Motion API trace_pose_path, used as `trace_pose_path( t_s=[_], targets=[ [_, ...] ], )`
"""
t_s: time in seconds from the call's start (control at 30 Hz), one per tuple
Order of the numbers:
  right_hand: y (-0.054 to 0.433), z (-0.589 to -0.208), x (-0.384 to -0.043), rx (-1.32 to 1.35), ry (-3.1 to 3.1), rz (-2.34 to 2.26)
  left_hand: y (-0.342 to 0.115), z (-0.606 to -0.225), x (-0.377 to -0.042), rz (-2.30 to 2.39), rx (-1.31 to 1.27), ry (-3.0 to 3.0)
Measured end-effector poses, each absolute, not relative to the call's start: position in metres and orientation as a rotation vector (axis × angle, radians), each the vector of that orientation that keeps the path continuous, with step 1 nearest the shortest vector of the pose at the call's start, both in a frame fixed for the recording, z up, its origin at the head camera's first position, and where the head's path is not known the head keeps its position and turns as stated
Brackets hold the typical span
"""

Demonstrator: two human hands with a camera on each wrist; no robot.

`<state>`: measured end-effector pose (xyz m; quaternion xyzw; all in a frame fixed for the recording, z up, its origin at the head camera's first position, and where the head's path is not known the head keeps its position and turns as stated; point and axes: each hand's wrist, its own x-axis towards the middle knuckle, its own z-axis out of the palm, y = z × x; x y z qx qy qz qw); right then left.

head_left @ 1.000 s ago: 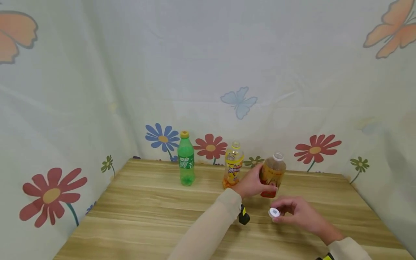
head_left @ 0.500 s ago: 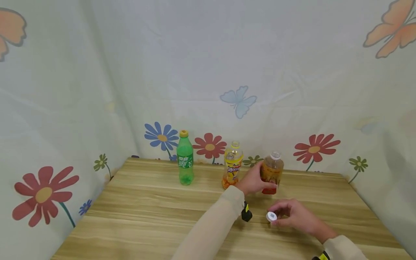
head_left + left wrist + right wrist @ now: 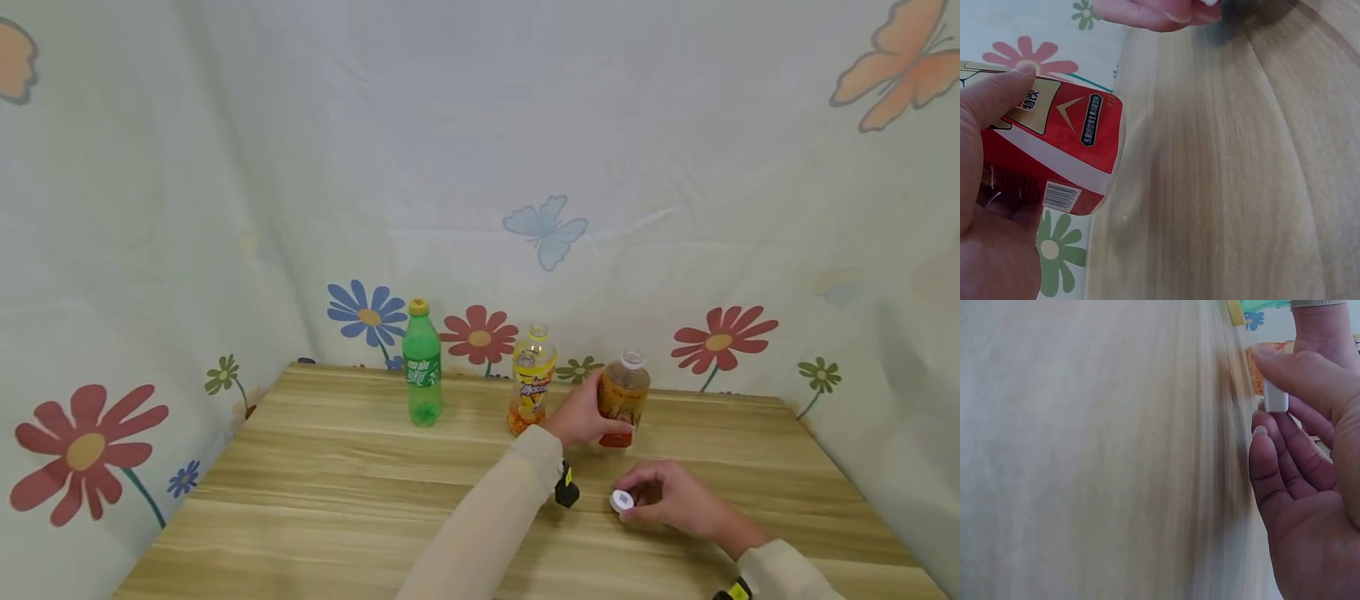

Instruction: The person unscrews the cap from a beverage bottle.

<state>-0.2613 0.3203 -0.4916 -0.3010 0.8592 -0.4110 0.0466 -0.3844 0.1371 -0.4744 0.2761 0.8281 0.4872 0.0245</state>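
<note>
My left hand (image 3: 581, 417) grips a drink bottle (image 3: 626, 396) low on its body, thumb across the front. That bottle stands nearly upright, its mouth uncapped, with a gold and red label; the left wrist view shows its red lower part with a barcode (image 3: 1062, 196). Nearer to me, my right hand (image 3: 678, 502) pinches a round white bottle cap (image 3: 622, 501) between thumb and fingers, close over the table. In the right wrist view the cap (image 3: 1275, 399) is seen edge-on, with the other fingers loosely bent below it.
Left of the held bottle stands an uncapped clear bottle (image 3: 532, 383) with a yellow label and some orange contents. Farther left is a green bottle (image 3: 423, 375) with a yellow cap. A flower-printed cloth (image 3: 420, 167) rises behind the wooden table (image 3: 337, 500).
My right hand has moved slightly left and toward me with the cap. The held bottle has shifted a little and stands straighter. The head view has turned slightly right.
</note>
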Motion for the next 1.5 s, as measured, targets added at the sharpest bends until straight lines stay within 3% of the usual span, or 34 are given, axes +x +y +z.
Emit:
trace_pose_path(
  t_s=[0.67, 1.13, 1.5],
  targets=[
    [0.312, -0.483, -0.265, -0.744, 2.698, -1.139, 0.136, -0.482, -0.386, 1.483, 0.822, 2.580],
    [0.311, -0.485, -0.263, -0.719, 2.675, -1.175, 0.132, -0.471, -0.367, 1.444, 0.750, 2.603],
    [0.315, -0.489, -0.264, -0.746, 2.676, -1.169, 0.137, -0.477, -0.371, 1.414, 0.760, 2.611]
  ],
)
